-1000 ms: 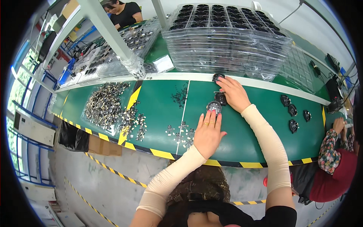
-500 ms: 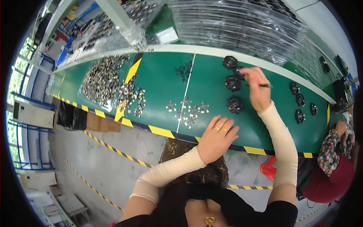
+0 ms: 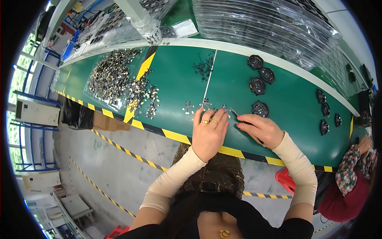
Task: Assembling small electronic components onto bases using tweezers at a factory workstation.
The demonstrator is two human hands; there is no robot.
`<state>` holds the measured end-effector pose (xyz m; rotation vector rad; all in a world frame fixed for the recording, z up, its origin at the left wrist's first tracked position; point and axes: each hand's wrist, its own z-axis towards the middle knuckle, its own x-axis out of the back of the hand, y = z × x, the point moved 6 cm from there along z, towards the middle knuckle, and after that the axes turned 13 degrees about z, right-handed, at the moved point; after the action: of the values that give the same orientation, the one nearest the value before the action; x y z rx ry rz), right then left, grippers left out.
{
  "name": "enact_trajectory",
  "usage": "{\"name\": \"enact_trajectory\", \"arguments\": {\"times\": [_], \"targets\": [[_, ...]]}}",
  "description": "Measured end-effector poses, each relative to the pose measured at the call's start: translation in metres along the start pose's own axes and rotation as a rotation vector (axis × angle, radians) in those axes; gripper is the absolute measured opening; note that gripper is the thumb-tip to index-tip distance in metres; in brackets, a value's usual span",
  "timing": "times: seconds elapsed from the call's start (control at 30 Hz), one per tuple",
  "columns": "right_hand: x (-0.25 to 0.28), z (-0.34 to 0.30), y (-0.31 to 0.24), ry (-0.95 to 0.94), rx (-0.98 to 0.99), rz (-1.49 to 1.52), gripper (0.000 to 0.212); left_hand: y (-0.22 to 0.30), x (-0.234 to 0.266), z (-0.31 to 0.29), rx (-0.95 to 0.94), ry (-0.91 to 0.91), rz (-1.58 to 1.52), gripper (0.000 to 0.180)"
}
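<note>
Over a loose group of small black-and-silver parts [image 3: 188,107] on the green tabletop, my left hand [image 3: 209,135] lies palm down. Its fingers stretch forward and cover some of these parts; nothing shows in its grasp. Just to its right, my right hand [image 3: 264,130] is closed around thin metal tweezers [image 3: 233,112], whose tips point at the small parts near my left fingertips. Whether the tips pinch anything is too small to tell. Beyond my right hand sits a round black watch-like housing [image 3: 260,109], with several similar housings [image 3: 257,85] farther back.
A big heap of small metal parts [image 3: 109,77] spreads at the left. Tiny black pieces [image 3: 203,67] lie farther back. More round housings [image 3: 324,127] sit at the right, near a co-worker's hand [image 3: 365,143]. Stacked clear plastic trays [image 3: 262,32] stand behind the white rail [image 3: 234,47].
My right hand has come back from the far round housings, toward me and left, to the small parts. My left hand has shifted left and forward over them.
</note>
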<state>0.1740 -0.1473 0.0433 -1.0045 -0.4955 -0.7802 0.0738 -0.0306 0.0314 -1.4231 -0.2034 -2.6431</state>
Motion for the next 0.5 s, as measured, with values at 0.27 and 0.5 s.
{"name": "enact_trajectory", "arguments": {"times": [0.27,0.5], "targets": [[0.006,0.003,0.01,0.181,-0.157,0.283,0.024,0.001,-0.003,-0.001,-0.026,-0.03,-0.051,0.026],[0.002,0.005,0.014,0.238,-0.247,0.368,0.023,0.001,-0.004,0.001,-0.063,-0.014,-0.06,0.025]]}}
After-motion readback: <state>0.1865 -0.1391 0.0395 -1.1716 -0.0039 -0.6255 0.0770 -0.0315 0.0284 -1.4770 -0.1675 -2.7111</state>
